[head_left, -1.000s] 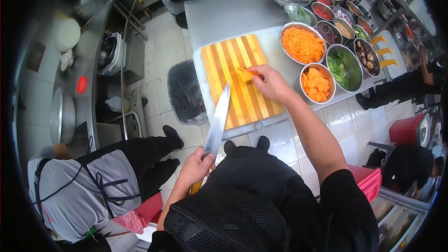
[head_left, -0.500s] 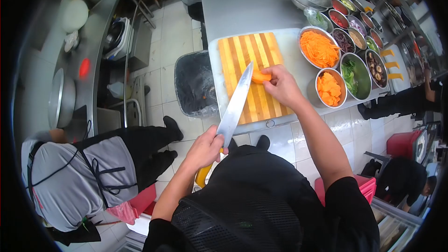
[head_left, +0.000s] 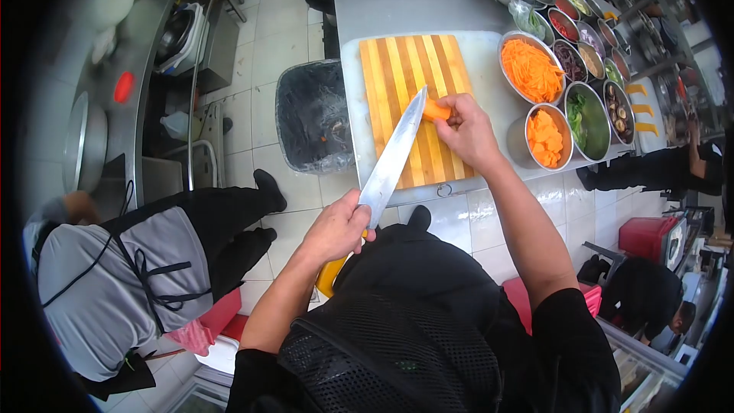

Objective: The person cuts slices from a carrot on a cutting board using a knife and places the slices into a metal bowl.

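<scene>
Carrot pc [head_left: 435, 110] pinched in R hand [head_left: 468, 131], end prob. hid; L hand [head_left: 336, 228] grips knife [head_left: 393, 157].

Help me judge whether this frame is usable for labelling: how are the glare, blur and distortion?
Head view: strong wide-angle bowing, with dark rounded corners; bright glare on the floor tiles beyond the feet; knife, left hand and right hand fairly clear; outer edges look softer.
</scene>
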Action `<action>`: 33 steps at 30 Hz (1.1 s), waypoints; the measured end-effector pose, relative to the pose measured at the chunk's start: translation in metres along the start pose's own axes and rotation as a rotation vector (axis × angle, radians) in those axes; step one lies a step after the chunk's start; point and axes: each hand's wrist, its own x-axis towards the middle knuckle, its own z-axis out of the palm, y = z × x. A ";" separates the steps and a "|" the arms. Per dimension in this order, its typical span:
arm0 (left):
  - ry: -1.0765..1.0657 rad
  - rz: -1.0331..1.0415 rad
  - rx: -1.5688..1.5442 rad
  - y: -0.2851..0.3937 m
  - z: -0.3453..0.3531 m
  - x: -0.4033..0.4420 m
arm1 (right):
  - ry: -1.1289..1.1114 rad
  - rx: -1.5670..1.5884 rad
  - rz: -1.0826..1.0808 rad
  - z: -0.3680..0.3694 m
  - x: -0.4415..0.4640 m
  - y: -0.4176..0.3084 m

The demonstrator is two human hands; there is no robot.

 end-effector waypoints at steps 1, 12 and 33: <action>0.005 -0.006 0.008 0.001 0.000 -0.001 | 0.001 -0.004 -0.014 0.000 0.000 0.001; -0.001 -0.035 0.077 0.018 -0.006 -0.008 | 0.032 0.038 -0.025 0.001 0.000 0.001; 0.030 -0.080 0.145 0.028 0.000 -0.019 | 0.034 0.064 -0.030 0.001 0.000 0.001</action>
